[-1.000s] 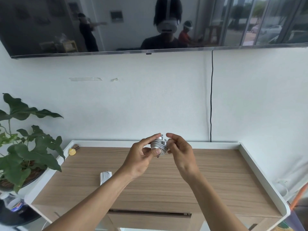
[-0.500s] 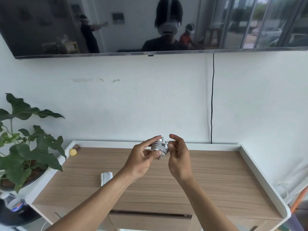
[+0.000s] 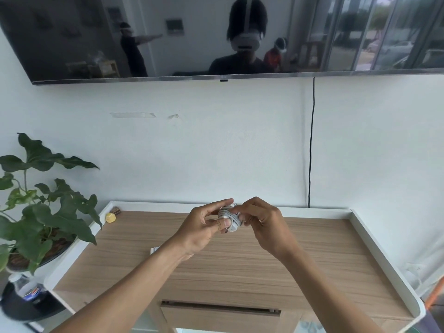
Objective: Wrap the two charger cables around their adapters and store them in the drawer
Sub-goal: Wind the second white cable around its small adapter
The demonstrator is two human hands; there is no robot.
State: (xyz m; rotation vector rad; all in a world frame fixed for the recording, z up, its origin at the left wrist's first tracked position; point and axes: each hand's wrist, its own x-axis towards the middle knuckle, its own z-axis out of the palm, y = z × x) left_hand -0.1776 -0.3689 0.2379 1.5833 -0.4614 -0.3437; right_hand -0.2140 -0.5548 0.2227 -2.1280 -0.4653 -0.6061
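A white charger adapter with its grey-white cable coiled round it (image 3: 229, 218) is held above the back of the wooden desk top (image 3: 240, 265). My left hand (image 3: 201, 227) grips it from the left, thumb pressed on the coil. My right hand (image 3: 262, 224) pinches its right side, where the cable end is hidden by the fingers. A second wrapped white charger (image 3: 155, 249) lies on the desk, mostly hidden behind my left forearm. The drawer (image 3: 219, 313) sits below the front edge, open by a narrow gap.
A leafy potted plant (image 3: 40, 212) stands left of the desk, with a plastic bottle (image 3: 28, 288) below it. A small yellow object (image 3: 111, 218) lies at the back left corner. The desk has a raised white rim (image 3: 384, 263). A black cable (image 3: 311, 145) runs down the wall under a screen.
Both hands have stayed over the desk with the charger. My right hand's fingers shifted round the coil, and the view tilted down slightly, so the second charger is now more hidden.
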